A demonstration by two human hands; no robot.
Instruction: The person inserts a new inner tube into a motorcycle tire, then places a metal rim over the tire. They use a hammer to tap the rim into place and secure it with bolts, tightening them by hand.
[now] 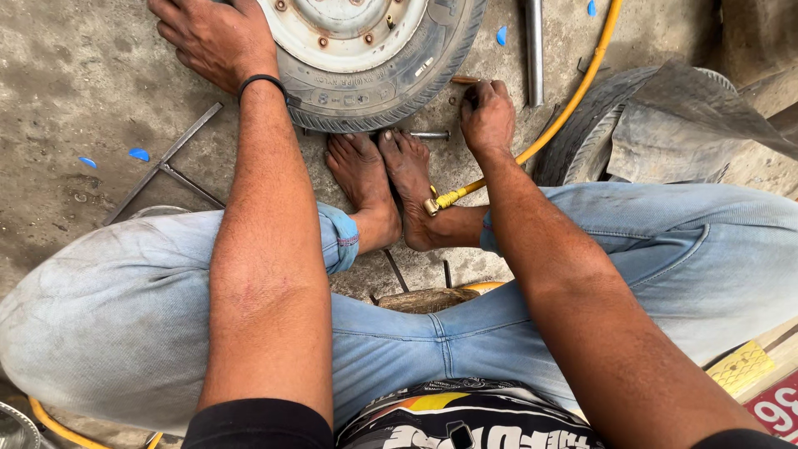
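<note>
The left hand [218, 37] lies flat, fingers spread, on the tyre [391, 79] beside the white rim [341, 25], gripping nothing. The right hand [487, 116] is curled shut near the tread's edge, pinching something small I cannot make out. Just below it, a yellow hose [565, 112] with a brass end [432, 205] lies across a bare foot [411, 179], unconnected. A steel bar [534, 50] lies beyond. The tyre sits mounted on the rim; whether it holds air is unclear.
</note>
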